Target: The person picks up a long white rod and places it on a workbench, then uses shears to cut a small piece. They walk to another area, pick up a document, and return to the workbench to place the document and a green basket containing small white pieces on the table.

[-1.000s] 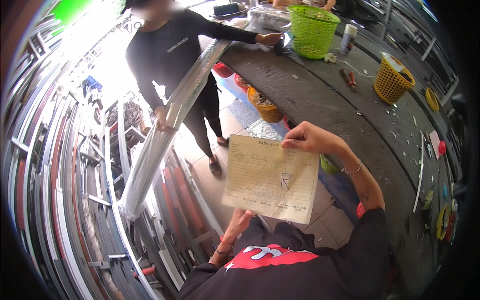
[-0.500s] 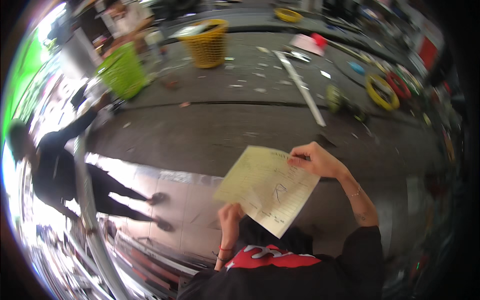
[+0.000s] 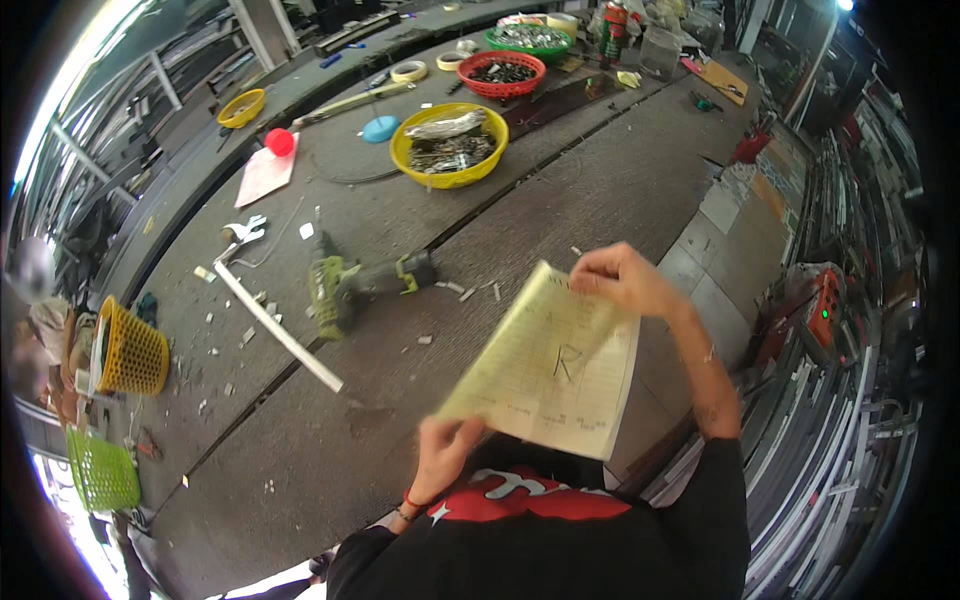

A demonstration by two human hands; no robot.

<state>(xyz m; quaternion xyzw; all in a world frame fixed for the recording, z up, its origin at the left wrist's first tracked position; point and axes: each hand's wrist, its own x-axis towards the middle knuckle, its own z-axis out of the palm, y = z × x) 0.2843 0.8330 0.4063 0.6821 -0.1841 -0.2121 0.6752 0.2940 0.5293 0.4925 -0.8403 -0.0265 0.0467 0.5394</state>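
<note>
A pale yellow printed form sheet point(image 3: 540, 385), with a large handwritten mark, hangs tilted before my chest. My left hand point(image 3: 447, 455) pinches its lower left corner between thumb and fingers. At the upper right edge, my right hand point(image 3: 628, 282) grips the paper with bent fingers. Beyond the sheet, on the dark workbench point(image 3: 520, 225), a green and black cordless drill point(image 3: 345, 285) lies on its side. A thin white strip point(image 3: 280, 328) lies left of the drill, among small scraps.
Farther back stand a yellow basket point(image 3: 402, 160) of metal parts, a red basket point(image 3: 470, 82) and a green basket point(image 3: 560, 52). Tall orange point(image 3: 140, 350) and lime point(image 3: 100, 475) baskets stand at the left. Long metal profiles point(image 3: 815, 480) crowd the right side.
My view has turned right, bringing the filled baskets and profile racks into sight. Both hands still hold the sheet. The person in dark clothes at left has mostly left view.
</note>
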